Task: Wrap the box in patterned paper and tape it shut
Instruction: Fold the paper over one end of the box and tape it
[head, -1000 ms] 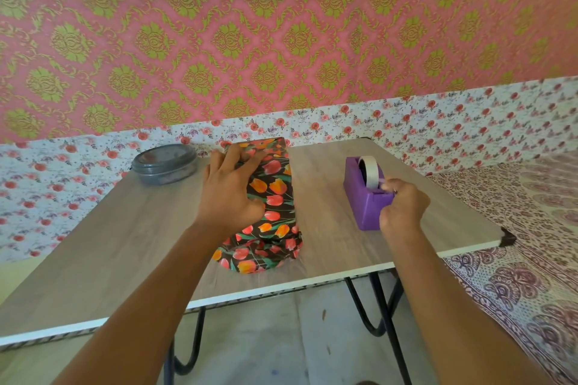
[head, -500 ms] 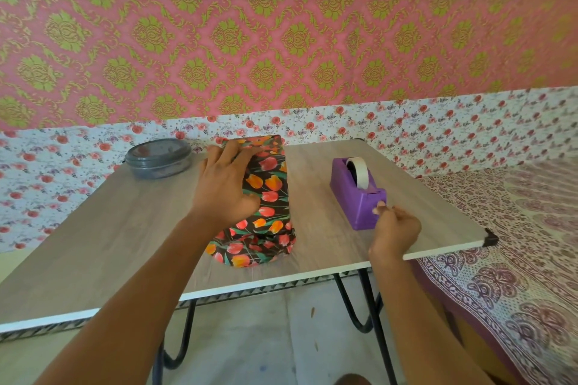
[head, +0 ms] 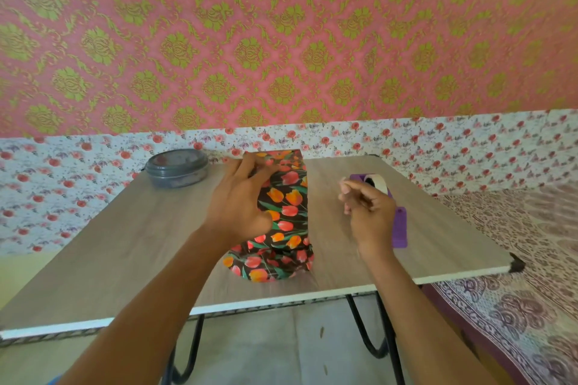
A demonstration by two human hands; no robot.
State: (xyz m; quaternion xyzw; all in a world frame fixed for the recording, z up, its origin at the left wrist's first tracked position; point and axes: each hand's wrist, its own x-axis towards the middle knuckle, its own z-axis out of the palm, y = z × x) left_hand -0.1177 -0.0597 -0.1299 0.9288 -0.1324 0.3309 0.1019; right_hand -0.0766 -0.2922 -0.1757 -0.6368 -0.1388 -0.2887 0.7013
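Nearest to me, two bare forearms reach forward over the pale front edge of a wood-grain surface (head: 125,244) that stands on black hairpin legs (head: 366,331). A bed (head: 516,291) covered in maroon-patterned cloth runs along the right.

On the middle of the surface lies the box (head: 286,212), wrapped in dark paper printed with red and orange tulips, lengthwise away from me. Its near end is a loose, crumpled bunch of paper close to the front edge.

The left hand (head: 240,206) rests palm-down on top of the box, its fingers (head: 247,166) spread apart and reaching toward the far end, pressing on the paper.

The right hand (head: 370,216) hovers just right of the box, above the surface. Its fingers (head: 353,197) are curled, with thumb and forefinger tips together. This hand is blurred, and I cannot tell whether a strip of tape is pinched there.

Behind that hand, partly hidden by it, sits a purple tape dispenser (head: 399,228) with a pale tape roll (head: 379,182).

Farther back on the left corner is a round grey container (head: 176,167) with its lid on.

Beyond, white paper with small red flowers covers the lower wall, and pink paper with green medallions the upper.
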